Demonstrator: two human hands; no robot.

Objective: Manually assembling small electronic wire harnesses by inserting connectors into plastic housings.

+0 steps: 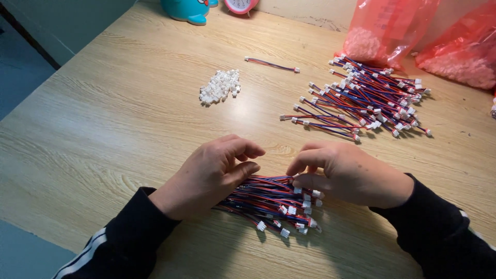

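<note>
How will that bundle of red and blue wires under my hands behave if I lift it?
The wire bundle probably flops and fans apart, since its thin strands lie loose and unbound. It looks light. The small white plugs on the ends may snag one another.

Both hands (206, 173) (351, 173) on wire bundle (268, 201), wooden table (103, 129).

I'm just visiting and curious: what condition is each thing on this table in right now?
Left hand: resting on near wire bundle.
Right hand: fingertips on the same bundle.
Far wire pile: spread loose.
Single wire: lying alone.
White connectors: small heap.
Red bags: filled, slumped.
</note>
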